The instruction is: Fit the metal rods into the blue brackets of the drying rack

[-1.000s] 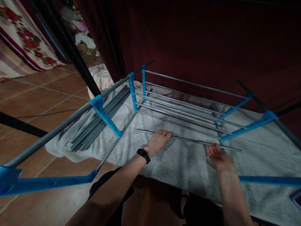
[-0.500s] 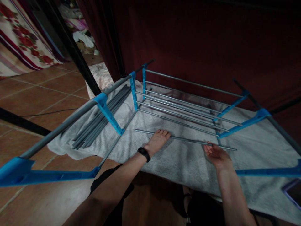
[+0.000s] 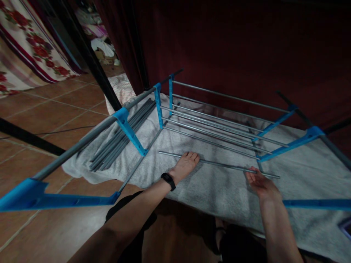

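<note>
A thin grey metal tube (image 3: 219, 164) lies crosswise in front of me, low over the blanket. My left hand (image 3: 188, 163) is closed over it from above, left of its middle, with a black band on the wrist. Nearer its right end, my right hand (image 3: 257, 179) holds the tube from below, palm turned up and fingers curled. Beyond both hands stands a partly built rack: several tubes (image 3: 219, 136) span between blue plastic brackets, among them a left bracket (image 3: 131, 132) and a right bracket (image 3: 292, 143).
A bundle of loose grey tubes (image 3: 123, 136) lies on the grey blanket (image 3: 219, 193) at left. Dark posts (image 3: 90, 54) rise beside a dark red curtain (image 3: 219, 44). Tiled floor (image 3: 55, 120) extends left. A dark-edged object (image 3: 346, 228) sits at the right edge.
My right hand has moved slightly right along with the tube's right end. The left hand keeps its hold. The whole view has shifted a little.
</note>
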